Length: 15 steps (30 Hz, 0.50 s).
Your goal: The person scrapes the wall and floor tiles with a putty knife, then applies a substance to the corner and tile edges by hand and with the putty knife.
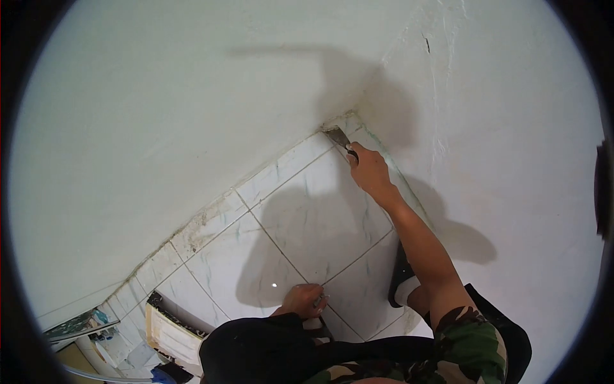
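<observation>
- The scraper (pixel 337 136) is near the corner of the room, its flat metal blade angled toward the left wall (pixel 160 115) and its tip at the grimy seam where that wall meets the narrow edge tiles (pixel 291 161).
- The right hand (pixel 371 171) is closed around the scraper's dark handle (little of the handle shows past the fingers), and the bare forearm (pixel 422 246) reaches up to it from a camouflage sleeve (pixel 470 345).
- The left hand (pixel 304 301) is low over the floor, well apart from the scraper, with its fingers curled in; something small and greyish shows at the fingers (too small to name), and I cannot tell whether it is gripped.
- Under both hands lie large white floor tiles (pixel 233 262) with faint bluish streaks and dark joints.
- The right wall (pixel 511 160) has thin cracks (pixel 427 45) high up, and a greenish line runs along its foot.
- Shadows fall over the tiles and both walls (one spreads around the corner).
- A dark shoe (pixel 401 275) stands beside the right wall, below the forearm.
- At the lower left are a pale panel with a dark, speckled edge (pixel 173 333) and a blue and black item (pixel 169 373) (partly cut off by the picture's edge).
</observation>
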### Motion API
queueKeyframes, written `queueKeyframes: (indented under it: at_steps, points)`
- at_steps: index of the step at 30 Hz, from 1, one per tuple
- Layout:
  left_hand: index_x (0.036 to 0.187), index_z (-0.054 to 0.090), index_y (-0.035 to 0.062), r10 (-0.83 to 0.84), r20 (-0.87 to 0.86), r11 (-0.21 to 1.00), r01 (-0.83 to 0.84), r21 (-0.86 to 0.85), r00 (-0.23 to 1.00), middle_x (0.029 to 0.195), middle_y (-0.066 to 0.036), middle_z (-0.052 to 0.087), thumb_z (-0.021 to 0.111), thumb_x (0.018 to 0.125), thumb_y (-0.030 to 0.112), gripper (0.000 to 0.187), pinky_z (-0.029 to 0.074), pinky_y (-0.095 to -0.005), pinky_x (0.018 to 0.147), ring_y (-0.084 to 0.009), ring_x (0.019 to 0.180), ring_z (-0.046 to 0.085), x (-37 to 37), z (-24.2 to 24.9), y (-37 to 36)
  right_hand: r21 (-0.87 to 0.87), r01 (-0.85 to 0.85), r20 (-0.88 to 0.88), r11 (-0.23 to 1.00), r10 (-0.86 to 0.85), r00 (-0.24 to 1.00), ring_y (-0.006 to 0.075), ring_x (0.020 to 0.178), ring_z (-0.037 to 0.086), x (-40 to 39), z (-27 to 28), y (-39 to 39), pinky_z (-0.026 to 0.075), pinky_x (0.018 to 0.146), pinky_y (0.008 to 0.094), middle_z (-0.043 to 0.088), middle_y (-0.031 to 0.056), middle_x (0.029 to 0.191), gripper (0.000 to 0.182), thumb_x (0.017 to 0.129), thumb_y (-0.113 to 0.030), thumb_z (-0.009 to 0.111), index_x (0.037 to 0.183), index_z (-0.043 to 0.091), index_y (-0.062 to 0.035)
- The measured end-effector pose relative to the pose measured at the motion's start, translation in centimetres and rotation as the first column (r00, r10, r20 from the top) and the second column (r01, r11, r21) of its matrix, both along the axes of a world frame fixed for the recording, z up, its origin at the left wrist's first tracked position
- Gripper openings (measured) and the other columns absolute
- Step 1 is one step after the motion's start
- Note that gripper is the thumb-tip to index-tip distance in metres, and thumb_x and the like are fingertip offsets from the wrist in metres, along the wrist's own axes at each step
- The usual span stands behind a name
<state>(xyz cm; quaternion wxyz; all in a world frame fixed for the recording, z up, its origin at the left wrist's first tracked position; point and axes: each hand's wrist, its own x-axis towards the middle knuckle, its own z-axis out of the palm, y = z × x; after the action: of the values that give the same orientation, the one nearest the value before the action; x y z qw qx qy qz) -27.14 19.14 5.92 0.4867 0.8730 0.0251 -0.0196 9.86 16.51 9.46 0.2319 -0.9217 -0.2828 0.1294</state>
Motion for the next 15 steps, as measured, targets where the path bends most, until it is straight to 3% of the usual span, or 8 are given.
queueKeyframes:
  at_steps: [4,10,15]
  points:
    - [0.075,0.056,0.0040,-0.010,-0.013,1.000,0.010,-0.009,1.000,0.068,-0.014,0.058,0.074,0.079,0.017,0.022,0.048,-0.0462,0.056,-0.0360,0.061,0.060,-0.1,-0.4,0.0,0.042,0.042,0.082,0.998,-0.045,0.996,0.0409,0.079,0.068,0.3,-0.3,0.3,0.054,0.072,0.0498,0.069,0.0224,0.081,0.024,0.093,-0.017,0.059,0.115,0.063,-0.0080]
    - [0.075,0.055,0.0043,-0.001,-0.026,1.000,0.001,0.003,1.000,0.069,-0.014,0.057,0.071,0.081,0.017,0.022,0.048,-0.0477,0.059,-0.0366,0.065,0.061,0.1,0.0,-0.2,0.114,0.087,0.046,0.990,-0.093,0.995,0.0415,0.078,0.067,0.6,-0.1,-1.1,0.053,0.071,0.0482,0.069,0.0225,0.082,0.025,0.092,-0.017,0.062,0.115,0.063,-0.0067]
    - [0.075,0.055,0.0044,0.008,-0.055,1.000,-0.006,0.022,0.998,0.068,-0.015,0.057,0.071,0.082,0.017,0.021,0.049,-0.0467,0.059,-0.0363,0.065,0.061,0.2,0.0,-0.3,0.066,0.113,0.076,0.991,-0.118,0.990,0.0424,0.078,0.067,0.4,-0.4,0.0,0.053,0.072,0.0496,0.068,0.0233,0.081,0.024,0.092,-0.016,0.061,0.114,0.063,-0.0069]
